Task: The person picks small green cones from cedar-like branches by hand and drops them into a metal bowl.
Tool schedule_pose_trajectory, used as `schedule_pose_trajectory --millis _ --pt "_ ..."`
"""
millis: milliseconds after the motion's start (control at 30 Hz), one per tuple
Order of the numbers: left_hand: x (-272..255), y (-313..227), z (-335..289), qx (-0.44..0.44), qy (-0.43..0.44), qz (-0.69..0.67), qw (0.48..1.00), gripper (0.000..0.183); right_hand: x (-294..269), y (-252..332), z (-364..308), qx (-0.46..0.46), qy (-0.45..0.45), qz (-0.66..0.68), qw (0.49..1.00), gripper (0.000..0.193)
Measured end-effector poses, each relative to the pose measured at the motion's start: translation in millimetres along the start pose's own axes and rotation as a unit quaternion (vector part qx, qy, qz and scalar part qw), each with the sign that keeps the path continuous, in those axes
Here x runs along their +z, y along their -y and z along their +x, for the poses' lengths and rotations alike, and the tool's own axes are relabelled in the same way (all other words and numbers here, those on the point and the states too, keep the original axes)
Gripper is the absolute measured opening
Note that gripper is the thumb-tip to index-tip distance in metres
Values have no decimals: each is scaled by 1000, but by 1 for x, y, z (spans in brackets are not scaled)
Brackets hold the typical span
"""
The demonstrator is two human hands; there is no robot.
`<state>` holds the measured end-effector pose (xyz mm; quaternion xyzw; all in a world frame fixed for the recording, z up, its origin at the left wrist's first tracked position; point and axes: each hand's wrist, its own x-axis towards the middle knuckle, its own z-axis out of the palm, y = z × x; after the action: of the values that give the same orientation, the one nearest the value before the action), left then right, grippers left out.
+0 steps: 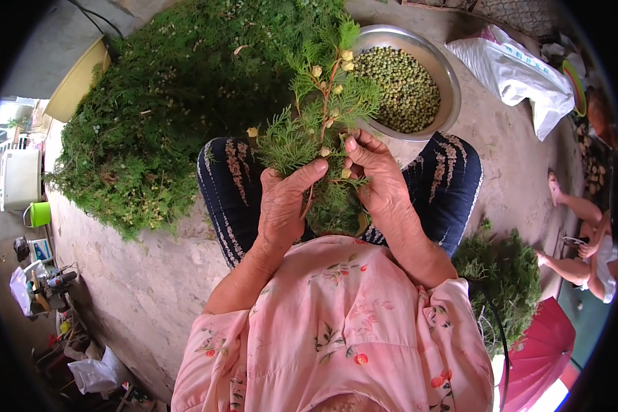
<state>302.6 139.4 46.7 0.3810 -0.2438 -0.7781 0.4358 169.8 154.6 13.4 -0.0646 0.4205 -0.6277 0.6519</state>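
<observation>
Your left hand [285, 202] pinches the lower stem of the conifer sprig [325, 113] between thumb and bent fingers, while your right hand [383, 180] has thumb and forefinger pressed together on its right edge, the exact piece between them hidden. The sprig's cone-bearing upper part projects beyond your fingertips, just left of the metal bowl [450, 86] of small round green pieces. Farther off, at right, the white sack [505, 82] bears a line of blue printed characters
</observation>
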Motion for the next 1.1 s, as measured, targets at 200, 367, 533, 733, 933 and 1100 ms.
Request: schedule_pose_trajectory --millis 200,367,533,733,933,1100 --pt "-8 7 -1 35 -117 0 993 22 -6 9 5 -87 -61 83 991 11" --pt "-15 1 6 145 -80 105 981 22 -6 13 -1 -104 49 32 993 10" --pt "-14 -3 8 145 -82 100 981 22 -4 21 -4 -64 89 80 991 11" --pt "-19 9 14 144 4 64 987 26 8 14 -19 -117 32 -109 987 14" --pt "-14 8 12 124 7 49 991 22 15 -1 -17 -198 29 -262 944 14" --pt "-14 8 14 153 -2 71 986 21 9 -8 -12 -220 54 -275 935 14"
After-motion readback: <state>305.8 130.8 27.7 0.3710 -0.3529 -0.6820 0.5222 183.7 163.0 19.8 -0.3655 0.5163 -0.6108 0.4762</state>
